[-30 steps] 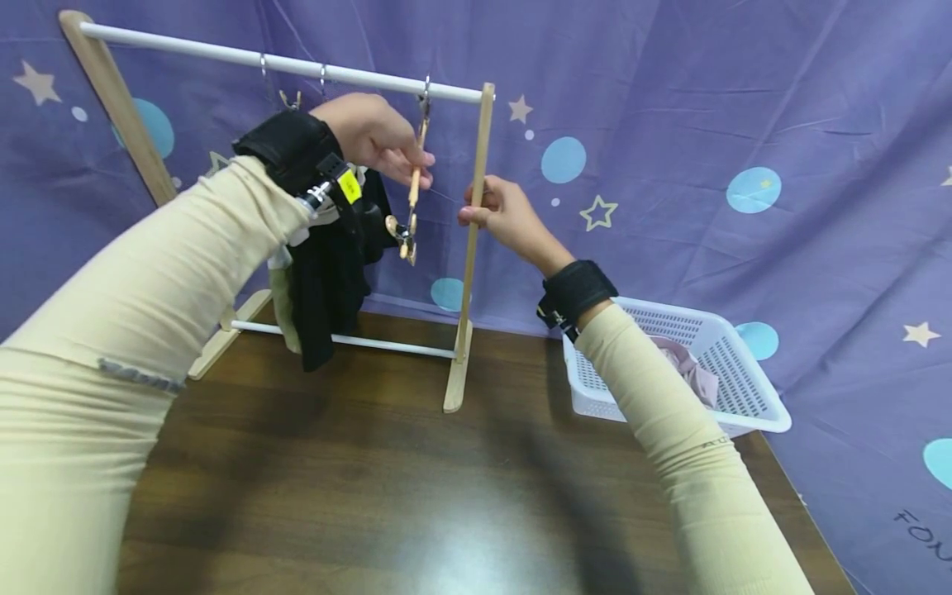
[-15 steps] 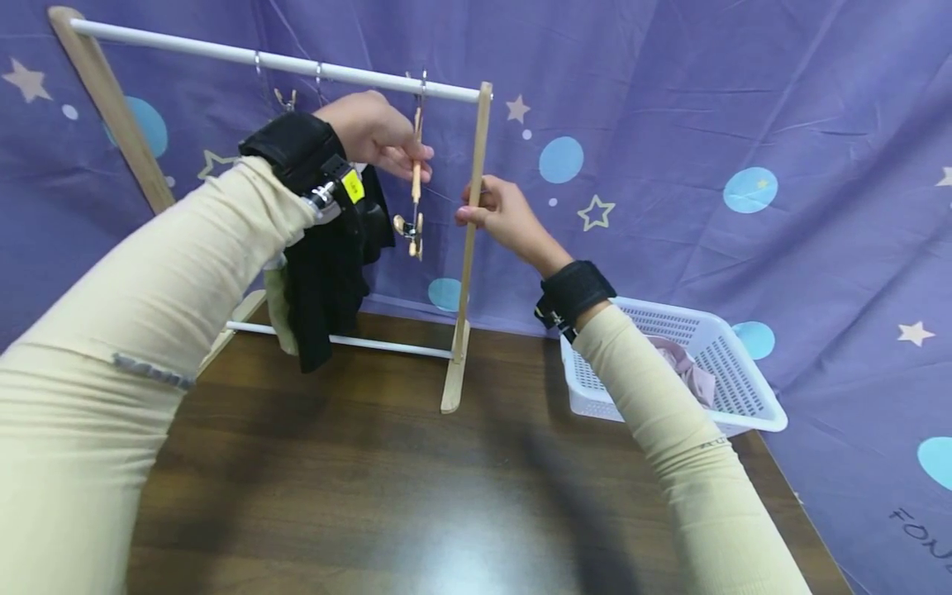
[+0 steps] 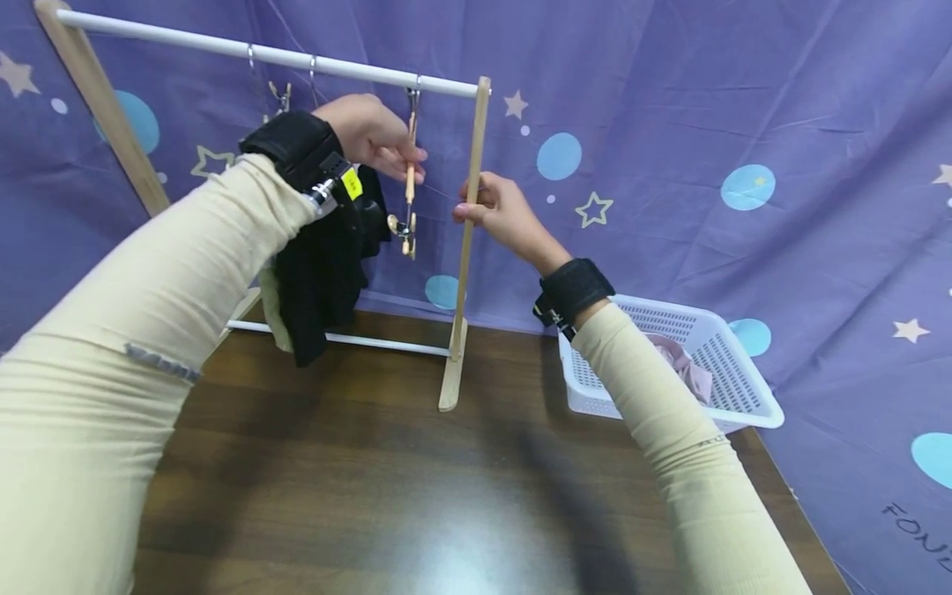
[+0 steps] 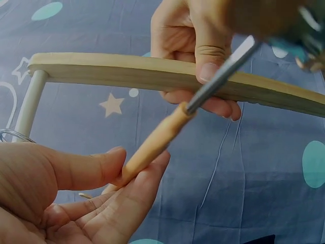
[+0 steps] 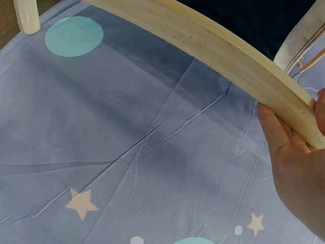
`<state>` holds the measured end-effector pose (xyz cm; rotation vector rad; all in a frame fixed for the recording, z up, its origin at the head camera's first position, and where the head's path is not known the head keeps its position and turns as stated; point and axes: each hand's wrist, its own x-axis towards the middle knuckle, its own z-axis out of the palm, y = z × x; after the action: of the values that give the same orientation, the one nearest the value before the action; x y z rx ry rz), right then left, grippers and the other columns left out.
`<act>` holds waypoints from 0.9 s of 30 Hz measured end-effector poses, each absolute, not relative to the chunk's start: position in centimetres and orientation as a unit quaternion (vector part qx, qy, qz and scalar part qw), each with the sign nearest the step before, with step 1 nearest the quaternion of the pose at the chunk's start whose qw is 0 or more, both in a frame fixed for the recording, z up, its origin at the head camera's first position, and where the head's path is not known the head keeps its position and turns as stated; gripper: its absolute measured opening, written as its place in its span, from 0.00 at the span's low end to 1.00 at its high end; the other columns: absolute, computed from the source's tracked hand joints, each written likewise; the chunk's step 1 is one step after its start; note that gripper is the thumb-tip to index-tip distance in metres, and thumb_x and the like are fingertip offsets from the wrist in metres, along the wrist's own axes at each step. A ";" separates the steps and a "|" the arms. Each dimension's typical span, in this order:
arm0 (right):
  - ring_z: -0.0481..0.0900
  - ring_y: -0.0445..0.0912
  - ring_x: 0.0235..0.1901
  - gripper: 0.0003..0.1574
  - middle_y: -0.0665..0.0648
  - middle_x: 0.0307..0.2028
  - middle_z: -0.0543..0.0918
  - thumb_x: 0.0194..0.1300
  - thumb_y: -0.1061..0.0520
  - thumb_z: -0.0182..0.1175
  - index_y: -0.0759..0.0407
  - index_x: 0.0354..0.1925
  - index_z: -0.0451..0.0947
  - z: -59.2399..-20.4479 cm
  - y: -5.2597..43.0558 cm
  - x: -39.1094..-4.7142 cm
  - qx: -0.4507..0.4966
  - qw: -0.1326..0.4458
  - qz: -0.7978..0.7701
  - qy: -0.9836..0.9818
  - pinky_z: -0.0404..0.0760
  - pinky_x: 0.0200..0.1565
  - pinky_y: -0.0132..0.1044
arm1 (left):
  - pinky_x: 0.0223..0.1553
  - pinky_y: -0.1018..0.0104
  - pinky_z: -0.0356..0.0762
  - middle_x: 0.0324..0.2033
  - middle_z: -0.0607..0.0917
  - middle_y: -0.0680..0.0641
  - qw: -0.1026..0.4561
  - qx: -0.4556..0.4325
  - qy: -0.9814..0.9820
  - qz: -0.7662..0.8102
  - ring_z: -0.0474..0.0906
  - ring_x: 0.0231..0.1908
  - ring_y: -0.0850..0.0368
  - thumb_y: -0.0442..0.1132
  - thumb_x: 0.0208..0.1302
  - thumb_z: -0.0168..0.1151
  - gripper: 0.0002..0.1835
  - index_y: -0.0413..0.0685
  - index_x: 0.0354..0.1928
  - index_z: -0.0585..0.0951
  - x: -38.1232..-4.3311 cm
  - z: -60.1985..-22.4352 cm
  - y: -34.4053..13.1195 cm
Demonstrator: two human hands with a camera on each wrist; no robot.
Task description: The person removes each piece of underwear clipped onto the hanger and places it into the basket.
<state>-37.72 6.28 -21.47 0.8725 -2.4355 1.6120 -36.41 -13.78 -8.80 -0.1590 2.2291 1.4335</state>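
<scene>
A wooden clip hanger (image 3: pixel 410 183) hangs by its hook near the right end of the rack's white top rail (image 3: pixel 357 73). My left hand (image 3: pixel 375 136) pinches its wooden bar between thumb and fingers, plain to see in the left wrist view, where the bar (image 4: pixel 152 145) runs up to a metal rod. Clips dangle at the hanger's lower end. Around the rack's right wooden post (image 3: pixel 471 165) my right hand (image 3: pixel 509 216) has its thumb on one side and fingers on the other. Dark clothes (image 3: pixel 320 281) hang to the left, partly behind my left wrist.
On the table's right side stands a white plastic basket (image 3: pixel 744 388) with a pink cloth (image 3: pixel 687 376) inside, partly behind my right forearm. The rack's lower white bar (image 3: pixel 394 343) runs just above the brown table (image 3: pixel 372 496). A purple curtain (image 3: pixel 654 99) forms the backdrop.
The hanger swings and turns slightly in my left hand, its hook staying by the rail. My right hand keeps its grip on the post. The whole view shifts slightly leftward.
</scene>
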 end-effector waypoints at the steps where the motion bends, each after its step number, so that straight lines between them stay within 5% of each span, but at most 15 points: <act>1: 0.86 0.51 0.42 0.07 0.64 0.38 0.86 0.71 0.67 0.60 0.69 0.45 0.74 -21.4 6.3 -37.7 0.287 0.047 0.530 -0.797 0.85 0.50 0.41 | 0.37 0.71 0.87 0.19 0.86 0.45 0.240 -0.057 0.817 0.521 0.87 0.22 0.58 0.33 0.76 0.53 0.16 0.39 0.25 0.77 -36.4 -8.8 -13.7; 15: 0.87 0.47 0.39 0.06 0.67 0.39 0.86 0.70 0.69 0.61 0.69 0.44 0.74 -21.3 6.3 -37.7 0.290 0.050 0.541 -0.788 0.86 0.51 0.42 | 0.43 0.75 0.86 0.19 0.86 0.48 0.195 -0.053 0.843 0.498 0.86 0.23 0.62 0.37 0.76 0.55 0.05 0.42 0.42 0.74 -35.9 -9.2 -13.0; 27: 0.87 0.48 0.39 0.06 0.66 0.38 0.87 0.70 0.69 0.61 0.68 0.44 0.75 -21.6 6.1 -37.7 0.290 0.048 0.540 -0.789 0.84 0.49 0.39 | 0.38 0.74 0.87 0.19 0.85 0.49 0.216 -0.045 0.833 0.508 0.86 0.22 0.62 0.34 0.73 0.58 0.05 0.40 0.39 0.74 -35.7 -9.3 -12.3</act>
<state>-37.74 6.05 -21.57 0.8848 -2.4057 1.6452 -35.71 -12.33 -9.31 -0.1234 2.3075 1.4085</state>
